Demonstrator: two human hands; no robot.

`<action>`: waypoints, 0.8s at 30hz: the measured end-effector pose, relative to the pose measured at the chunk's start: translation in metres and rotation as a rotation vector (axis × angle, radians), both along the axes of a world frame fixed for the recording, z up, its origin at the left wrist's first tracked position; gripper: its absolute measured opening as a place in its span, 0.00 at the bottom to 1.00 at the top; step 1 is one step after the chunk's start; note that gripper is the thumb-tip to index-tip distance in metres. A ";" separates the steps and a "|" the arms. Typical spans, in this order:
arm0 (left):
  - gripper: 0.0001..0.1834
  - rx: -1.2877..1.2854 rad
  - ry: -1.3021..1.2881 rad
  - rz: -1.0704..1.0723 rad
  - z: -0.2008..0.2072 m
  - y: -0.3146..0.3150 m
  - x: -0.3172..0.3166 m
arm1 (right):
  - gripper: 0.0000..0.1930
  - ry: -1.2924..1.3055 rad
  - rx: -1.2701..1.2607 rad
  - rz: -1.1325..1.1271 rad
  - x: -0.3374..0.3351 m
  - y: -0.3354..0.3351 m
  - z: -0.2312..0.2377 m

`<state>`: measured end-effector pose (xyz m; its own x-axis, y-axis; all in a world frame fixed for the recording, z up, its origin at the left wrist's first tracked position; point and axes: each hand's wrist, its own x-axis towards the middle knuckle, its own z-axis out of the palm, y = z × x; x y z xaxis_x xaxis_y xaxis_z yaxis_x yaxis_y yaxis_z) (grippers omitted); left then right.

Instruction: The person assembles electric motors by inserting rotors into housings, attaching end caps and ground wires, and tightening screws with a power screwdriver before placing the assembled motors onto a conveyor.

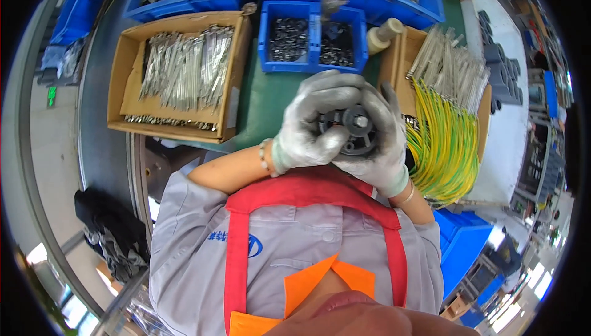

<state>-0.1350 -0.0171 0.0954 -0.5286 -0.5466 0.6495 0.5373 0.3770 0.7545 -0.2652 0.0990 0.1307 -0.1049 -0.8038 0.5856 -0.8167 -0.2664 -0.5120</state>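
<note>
White-gloved left hand and right hand cupped together, grip closed around black part

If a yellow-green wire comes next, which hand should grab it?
Probably the right hand: it's nearer the yellow-green wires. The left hand, farther away, could perhaps steady the black round part both are holding.

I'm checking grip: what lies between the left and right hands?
A dark round part, cupped between the left hand and right hand, in the head view.
</note>
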 end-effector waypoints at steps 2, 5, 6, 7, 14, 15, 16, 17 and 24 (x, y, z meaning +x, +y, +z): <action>0.23 -0.085 0.014 0.077 -0.004 0.001 0.000 | 0.47 0.058 0.009 0.006 0.001 0.002 0.004; 0.26 -0.149 0.029 0.127 -0.009 -0.002 -0.008 | 0.50 -0.003 0.011 0.032 -0.003 0.001 -0.008; 0.27 -0.188 -0.007 0.134 -0.005 -0.004 -0.006 | 0.50 -0.012 0.004 0.043 -0.005 0.000 -0.008; 0.27 -0.202 -0.007 0.157 -0.001 -0.007 0.000 | 0.51 -0.021 -0.003 0.053 -0.007 -0.002 -0.010; 0.19 -0.168 -0.903 0.670 0.001 -0.126 0.099 | 0.49 -0.197 -0.092 0.129 -0.008 0.000 -0.029; 0.21 -0.236 -1.291 0.648 -0.004 -0.143 0.107 | 0.49 -0.224 -0.046 0.128 -0.008 0.002 -0.028; 0.22 -0.346 -1.454 0.673 -0.009 -0.145 0.112 | 0.49 -0.255 0.000 0.130 -0.009 0.004 -0.026; 0.21 -0.318 -1.545 0.606 -0.011 -0.152 0.111 | 0.49 -0.256 -0.001 0.118 -0.012 0.006 -0.021; 0.23 0.079 -1.437 0.366 -0.004 -0.179 0.121 | 0.28 -0.647 -0.290 -0.069 -0.078 0.036 0.028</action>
<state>-0.0136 -0.1963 0.0916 -0.5052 -0.7956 -0.3343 -0.7813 0.2572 0.5686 -0.3433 0.1347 0.1586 -0.5486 -0.6043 0.5778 -0.3931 -0.4235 -0.8161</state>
